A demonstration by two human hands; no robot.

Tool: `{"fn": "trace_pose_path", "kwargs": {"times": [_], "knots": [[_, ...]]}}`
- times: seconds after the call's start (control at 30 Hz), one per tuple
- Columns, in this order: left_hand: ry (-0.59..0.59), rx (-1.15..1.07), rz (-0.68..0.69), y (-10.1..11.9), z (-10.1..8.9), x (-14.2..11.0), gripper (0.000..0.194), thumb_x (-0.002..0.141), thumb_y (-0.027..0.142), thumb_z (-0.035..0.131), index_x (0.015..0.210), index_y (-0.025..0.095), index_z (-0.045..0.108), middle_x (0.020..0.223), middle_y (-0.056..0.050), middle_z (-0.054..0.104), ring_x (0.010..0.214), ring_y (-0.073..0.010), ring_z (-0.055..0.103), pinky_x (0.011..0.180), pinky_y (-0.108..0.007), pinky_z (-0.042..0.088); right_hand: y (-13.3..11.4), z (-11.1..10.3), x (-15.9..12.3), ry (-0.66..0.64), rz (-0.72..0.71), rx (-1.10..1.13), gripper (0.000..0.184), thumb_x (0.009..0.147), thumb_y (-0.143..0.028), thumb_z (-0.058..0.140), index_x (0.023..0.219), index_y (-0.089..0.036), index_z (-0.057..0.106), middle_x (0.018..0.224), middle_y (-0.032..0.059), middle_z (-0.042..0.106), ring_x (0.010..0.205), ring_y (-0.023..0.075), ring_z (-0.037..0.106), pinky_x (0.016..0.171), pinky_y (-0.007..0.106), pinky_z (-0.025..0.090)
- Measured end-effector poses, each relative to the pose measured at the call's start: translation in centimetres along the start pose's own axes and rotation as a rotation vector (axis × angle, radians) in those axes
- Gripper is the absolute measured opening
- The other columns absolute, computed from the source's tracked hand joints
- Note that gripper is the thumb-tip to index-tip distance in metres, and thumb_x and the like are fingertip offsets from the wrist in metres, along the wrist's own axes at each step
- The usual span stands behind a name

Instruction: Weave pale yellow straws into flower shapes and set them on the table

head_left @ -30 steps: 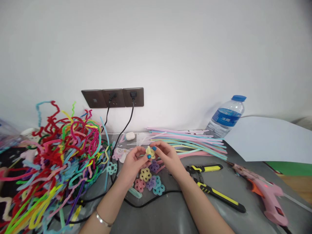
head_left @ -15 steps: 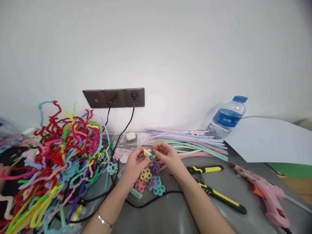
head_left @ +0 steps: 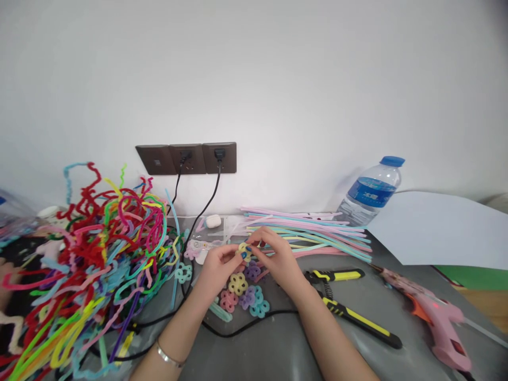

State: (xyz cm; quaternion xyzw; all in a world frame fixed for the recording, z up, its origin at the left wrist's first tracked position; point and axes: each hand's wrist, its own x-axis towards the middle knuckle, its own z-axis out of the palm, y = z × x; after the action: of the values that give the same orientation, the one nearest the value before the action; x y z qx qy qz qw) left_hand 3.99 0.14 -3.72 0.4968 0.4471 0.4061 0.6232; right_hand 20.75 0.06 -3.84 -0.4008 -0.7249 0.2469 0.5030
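Observation:
Between the fingertips of both hands is a small pale yellow pipe-cleaner flower [head_left: 244,248], its looped petals partly covered by the fingers. My left hand [head_left: 220,264] pinches it from the left, and my right hand [head_left: 274,256] pinches it from the right. Just below the hands lie finished-looking pipe-cleaner flowers: a yellow flower [head_left: 238,284], a pink flower [head_left: 229,300], a blue flower [head_left: 259,302] and purple flowers [head_left: 247,298]. A mint flower [head_left: 183,273] lies farther left, near the black cable.
A tangled heap of coloured pipe cleaners [head_left: 115,254] covers the left side. Straight pastel pipe cleaners [head_left: 309,233] lie behind my hands. To the right are yellow-black pliers [head_left: 357,320], a pink glue gun [head_left: 436,317], a water bottle [head_left: 371,190] and white paper [head_left: 444,227]. A black cable [head_left: 238,333] crosses the table.
The yellow flower has turned between my fingers, so its loops now face me more openly. My hands have shifted only slightly. At the far left edge, another person's hand shows a little more.

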Motion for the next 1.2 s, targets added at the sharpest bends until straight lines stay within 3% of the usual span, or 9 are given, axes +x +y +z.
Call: {"fn": "trace_pose_path", "kwargs": {"times": [0.17, 0.33, 0.57, 0.73, 0.83, 0.97, 1.2], "knots": [[0.1, 0.021, 0.124, 0.2, 0.5, 0.0, 0.024, 0.065, 0.039, 0.077, 0.07, 0.015, 0.074, 0.065, -0.002, 0.067, 0.061, -0.015, 0.06, 0.057, -0.024, 0.051, -0.4, 0.8, -0.2, 0.105, -0.022, -0.103, 0.017, 0.083, -0.007, 0.057, 0.076, -0.022, 0.051, 0.079, 0.0017, 0.054, 0.079, 0.0179, 0.053, 0.07, 0.029, 0.041], [0.165, -0.086, 0.094, -0.3, 1.2, -0.1, 0.026, 0.066, 0.038, 0.077, 0.081, 0.016, 0.077, 0.073, -0.004, 0.073, 0.071, -0.0177, 0.065, 0.068, -0.027, 0.054, -1.0, 1.9, -0.6, 0.192, -0.019, -0.122, 0.021, 0.083, -0.006, 0.053, 0.073, -0.022, 0.046, 0.082, 0.0017, 0.053, 0.081, 0.0169, 0.054, 0.071, 0.027, 0.042], [0.264, -0.127, 0.151, -1.1, 1.4, -0.1, 0.024, 0.069, 0.034, 0.074, 0.086, 0.018, 0.078, 0.085, -0.005, 0.076, 0.085, -0.0215, 0.068, 0.079, -0.032, 0.055, -1.6, 2.4, -0.7, 0.18, 0.005, -0.11, 0.019, 0.082, -0.006, 0.05, 0.074, -0.022, 0.046, 0.088, 0.0034, 0.054, 0.083, 0.0168, 0.055, 0.073, 0.027, 0.043], [0.332, -0.004, 0.257, -1.0, 1.4, -0.3, 0.017, 0.073, 0.029, 0.069, 0.084, 0.018, 0.078, 0.089, -0.006, 0.076, 0.087, -0.0222, 0.068, 0.082, -0.033, 0.054, -1.5, 3.1, -0.7, 0.214, 0.122, 0.036, 0.018, 0.078, -0.008, 0.053, 0.069, -0.022, 0.045, 0.083, 0.0023, 0.052, 0.079, 0.0167, 0.053, 0.07, 0.028, 0.042], [0.308, 0.021, 0.301, -0.9, 1.5, -0.5, 0.019, 0.075, 0.029, 0.069, 0.089, 0.019, 0.079, 0.093, -0.007, 0.076, 0.092, -0.0228, 0.068, 0.084, -0.033, 0.054, -1.0, 3.3, -0.7, 0.213, 0.228, 0.169, 0.015, 0.077, -0.014, 0.055, 0.066, -0.021, 0.047, 0.077, 0.0011, 0.05, 0.074, 0.0164, 0.051, 0.065, 0.028, 0.04], [0.257, -0.078, 0.255, -1.0, 1.4, -0.3, 0.023, 0.075, 0.034, 0.07, 0.091, 0.019, 0.078, 0.097, -0.008, 0.076, 0.094, -0.024, 0.068, 0.084, -0.035, 0.055, -0.3, 3.1, -0.6, 0.184, 0.307, 0.281, 0.015, 0.077, -0.022, 0.06, 0.063, -0.019, 0.055, 0.075, 0.0016, 0.053, 0.074, 0.0168, 0.052, 0.064, 0.028, 0.039], [0.255, -0.319, 0.083, -0.6, 1.0, 0.2, 0.032, 0.062, 0.037, 0.081, 0.082, 0.014, 0.076, 0.084, -0.008, 0.075, 0.077, -0.0219, 0.07, 0.071, -0.032, 0.058, 0.1, 2.1, -0.3, 0.15, 0.288, 0.294, 0.012, 0.077, -0.031, 0.067, 0.073, -0.02, 0.063, 0.077, 0.0023, 0.058, 0.072, 0.0163, 0.053, 0.062, 0.027, 0.04]]}}
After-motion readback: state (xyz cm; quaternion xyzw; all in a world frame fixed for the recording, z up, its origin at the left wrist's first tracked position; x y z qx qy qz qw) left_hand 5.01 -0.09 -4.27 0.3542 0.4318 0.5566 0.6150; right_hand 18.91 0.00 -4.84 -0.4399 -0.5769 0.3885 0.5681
